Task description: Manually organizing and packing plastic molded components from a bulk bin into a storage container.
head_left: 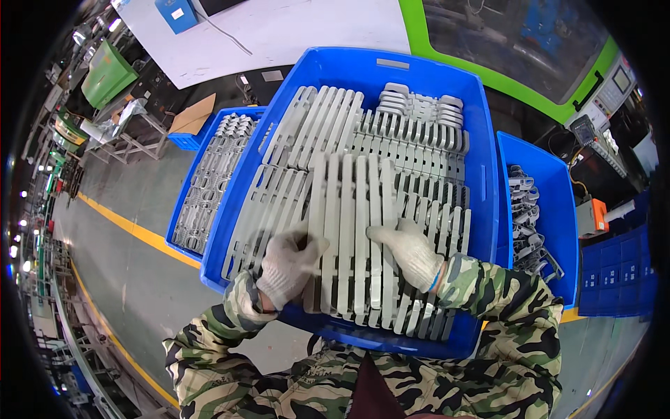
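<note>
A large blue crate (488, 202) in front of me is packed with rows of long grey plastic strips. Several of these grey plastic strips (347, 209) stand on edge side by side, higher than the rows around them, between my two gloved hands. My left hand (289, 269) is curled at the left side of this row, its thumb against the outer strip. From the right, my right hand (412, 255) grips the row, its thumb on top of a strip; its other fingers are partly hidden.
At the left, a narrower blue crate (188, 188) holds grey parts in rows. Another blue crate (567, 230) with loose grey parts stands to the right, near stacked blue boxes (614, 276). Behind rise a white panel (293, 35) and a green-framed machine (419, 31).
</note>
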`<state>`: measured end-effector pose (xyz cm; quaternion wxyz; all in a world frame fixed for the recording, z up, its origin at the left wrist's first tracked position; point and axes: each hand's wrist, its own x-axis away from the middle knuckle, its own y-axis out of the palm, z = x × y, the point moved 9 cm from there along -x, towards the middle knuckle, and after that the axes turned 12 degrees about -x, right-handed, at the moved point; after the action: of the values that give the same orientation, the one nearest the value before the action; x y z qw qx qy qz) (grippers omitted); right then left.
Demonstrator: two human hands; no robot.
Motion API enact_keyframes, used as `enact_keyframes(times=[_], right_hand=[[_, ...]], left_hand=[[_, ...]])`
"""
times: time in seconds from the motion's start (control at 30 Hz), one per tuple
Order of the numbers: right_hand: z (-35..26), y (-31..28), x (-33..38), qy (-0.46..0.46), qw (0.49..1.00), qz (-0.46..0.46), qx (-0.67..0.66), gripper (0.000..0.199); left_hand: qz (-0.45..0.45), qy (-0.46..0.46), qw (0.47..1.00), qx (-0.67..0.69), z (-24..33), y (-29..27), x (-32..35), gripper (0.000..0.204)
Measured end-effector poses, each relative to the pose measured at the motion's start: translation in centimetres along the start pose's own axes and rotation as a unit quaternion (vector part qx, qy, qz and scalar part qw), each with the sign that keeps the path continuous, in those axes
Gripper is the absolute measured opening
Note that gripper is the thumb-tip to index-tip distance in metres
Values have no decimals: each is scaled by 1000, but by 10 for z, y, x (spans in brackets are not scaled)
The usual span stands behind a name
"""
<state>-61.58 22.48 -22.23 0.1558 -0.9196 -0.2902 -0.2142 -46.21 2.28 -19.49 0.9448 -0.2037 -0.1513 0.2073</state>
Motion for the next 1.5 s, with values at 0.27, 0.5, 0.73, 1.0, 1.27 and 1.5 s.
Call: enact_keyframes(times=[0.27, 0.5, 0.73, 1.0, 1.27, 1.5], right_hand=[[-55, -17, -61, -96, 913, -46, -394, 33], [-101, -61, -184, -143, 910, -67, -384, 34], [-68, -88, -263, -136, 950, -25, -281, 42], [-44, -69, -281, -99, 958, -18, -267, 44], [-35, -63, -284, -102, 944, -10, -313, 57], [-38, -65, -288, -111, 952, 22, -285, 65]], left_hand=[[49, 138, 979, -141, 101, -14, -120, 46], [52, 145, 987, -54, 85, 11, -273, 69], [70, 112, 988, -74, 52, 44, -312, 70], [119, 82, 941, -306, 44, 45, -313, 56], [121, 43, 945, -300, 42, 43, -314, 54], [163, 78, 907, -379, 45, 51, -313, 43]])
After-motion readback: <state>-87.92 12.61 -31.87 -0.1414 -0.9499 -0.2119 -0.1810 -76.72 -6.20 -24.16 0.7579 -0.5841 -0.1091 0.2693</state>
